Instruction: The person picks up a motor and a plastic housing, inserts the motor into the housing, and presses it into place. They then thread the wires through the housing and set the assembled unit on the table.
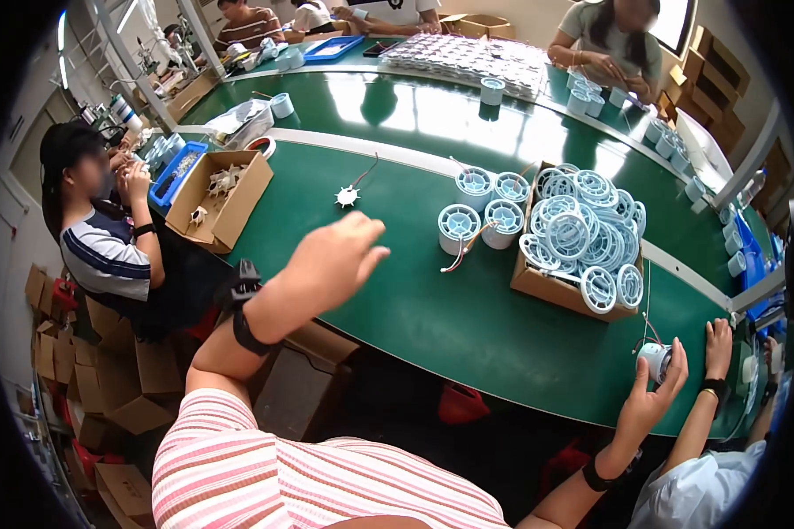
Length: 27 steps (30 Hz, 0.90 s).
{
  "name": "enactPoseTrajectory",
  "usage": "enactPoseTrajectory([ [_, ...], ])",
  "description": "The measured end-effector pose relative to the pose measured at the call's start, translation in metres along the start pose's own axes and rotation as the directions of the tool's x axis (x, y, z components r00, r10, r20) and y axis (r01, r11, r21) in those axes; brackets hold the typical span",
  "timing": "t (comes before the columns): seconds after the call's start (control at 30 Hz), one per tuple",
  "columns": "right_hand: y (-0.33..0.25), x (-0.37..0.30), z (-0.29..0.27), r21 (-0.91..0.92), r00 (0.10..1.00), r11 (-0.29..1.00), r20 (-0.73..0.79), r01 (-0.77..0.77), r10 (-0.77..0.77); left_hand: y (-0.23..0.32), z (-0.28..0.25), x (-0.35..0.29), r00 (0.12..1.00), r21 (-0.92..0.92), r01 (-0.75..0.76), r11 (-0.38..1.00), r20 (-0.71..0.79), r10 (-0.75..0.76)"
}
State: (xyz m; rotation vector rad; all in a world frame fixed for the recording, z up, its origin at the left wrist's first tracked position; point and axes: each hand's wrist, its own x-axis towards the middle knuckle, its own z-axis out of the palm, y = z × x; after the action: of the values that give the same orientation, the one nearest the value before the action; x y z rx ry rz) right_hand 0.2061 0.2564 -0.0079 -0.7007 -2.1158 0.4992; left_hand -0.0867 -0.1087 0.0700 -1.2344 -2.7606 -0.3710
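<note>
The person's right hand (653, 397) holds a pale blue cylindrical housing (654, 360) at the right edge of the green worktop (397, 326). Its thumb lies on the near left of the housing and its fingers (677, 363) wrap the right side, pinching the part between them. Thin wires rise from the top of this housing.

The left hand (340, 260) hangs over the worktop's left part, back upward, fingers bent and thumb held apart from them; the fingertips are partly turned out of sight. Just beyond it lies a white star-shaped part (347, 196) with a thin dark red lead trailing away from it.

Between the hands, farther back, four spoked pale blue housings (503, 219) stand close together, some with wires hanging out. Just to their right, a cardboard box (551, 294) is heaped with pale blue rings (582, 236), a few leaning over its near edge.

On the far left, another cardboard box (245, 201) holds small whitish parts, beside a blue tray (183, 172). A co-worker (106, 238) sits next to it, hands raised. At the right edge, another person's hand (719, 348) rests on the worktop near the held housing.
</note>
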Motion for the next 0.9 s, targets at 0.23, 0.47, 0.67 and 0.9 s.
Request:
enactPoseTrajectory([
  [0.23,-0.018,0.007,0.023,-0.23,0.998,0.971,0.014,-0.061,0.066,-0.104,0.053,0.038,0.968,0.167,0.223,0.96,-0.15,-0.199],
  [0.47,-0.063,-0.053,0.039,-0.104,0.98,0.995,-0.199,0.007,-0.027,-0.064,0.054,0.096,0.995,-0.314,-0.074,0.947,0.038,0.091],
  [0.67,-0.085,-0.067,0.056,0.051,0.998,0.997,-0.033,0.056,-0.054,-0.064,0.02,0.164,0.956,-0.276,-0.144,0.95,0.209,0.205],
  [0.9,-0.093,-0.066,0.062,-0.082,0.993,0.992,0.081,0.091,-0.085,-0.152,-0.019,0.33,0.975,0.253,0.053,0.966,0.198,-0.105],
])
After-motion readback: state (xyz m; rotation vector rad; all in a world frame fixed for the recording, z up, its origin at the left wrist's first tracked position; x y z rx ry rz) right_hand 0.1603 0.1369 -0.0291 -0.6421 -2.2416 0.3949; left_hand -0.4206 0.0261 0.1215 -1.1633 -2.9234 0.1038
